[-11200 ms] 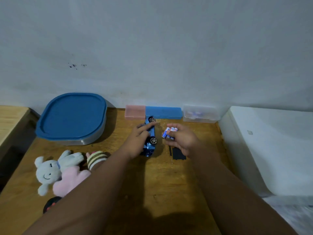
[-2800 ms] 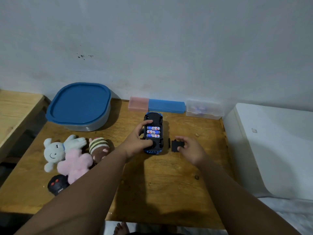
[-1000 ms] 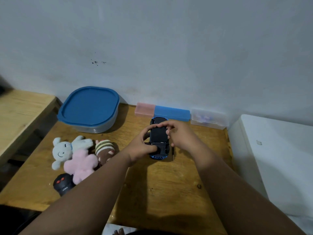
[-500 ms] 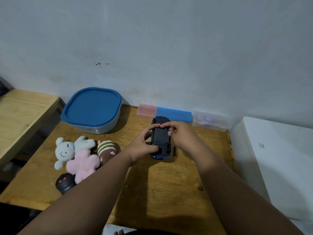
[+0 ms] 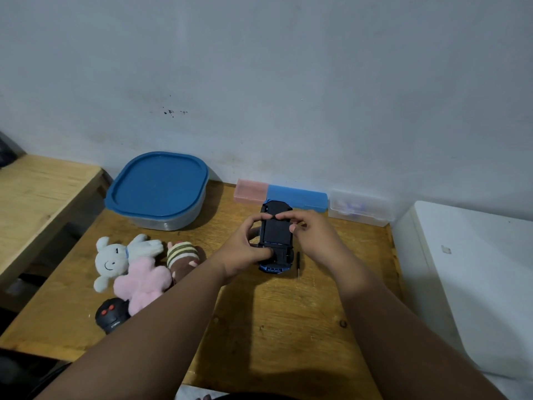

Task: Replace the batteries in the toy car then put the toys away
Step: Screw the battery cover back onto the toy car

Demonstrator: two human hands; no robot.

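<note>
The blue toy car lies upside down on the wooden table, its black underside up. The black battery cover sits over the compartment, hiding the batteries. My left hand grips the car's left side, thumb on its near end. My right hand holds the right side, fingertips pressing on the cover's far edge. A small black screwdriver lies just right of the car. To the left lie a white plush, a pink plush, a striped brown plush and a black remote.
A clear container with a blue lid stands at the back left. Along the wall sit a pink box, a blue box and a clear box. A white surface adjoins the table's right edge; another wooden surface lies left.
Batteries went into the car, my right hand picked up the black cover and set it over the compartment. In the last half second both hands stay on the car, fingertips pressing the cover.
</note>
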